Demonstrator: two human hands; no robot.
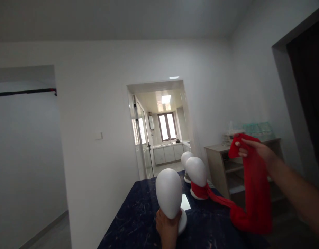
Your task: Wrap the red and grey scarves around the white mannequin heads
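My left hand (pixel 166 223) is wrapped round the neck of a white mannequin head (pixel 169 193), which stands on a round white base at the near part of the dark table. Off to the right, my right hand (pixel 249 147) is raised and pinches one end of a red scarf (pixel 256 193). From there the cloth hangs down, sags near the table's right edge and runs back to a second white mannequin head (pixel 196 171), where it is wrapped round the neck. Behind that stands a third white head (pixel 187 159), partly covered.
The table has a dark blue marbled top (pixel 138 207). A wooden shelf unit (pixel 218 162) by the wall on the right carries teal clear containers (pixel 258 129). Beyond the table a doorway opens to a kitchen with white cabinets (pixel 170 154).
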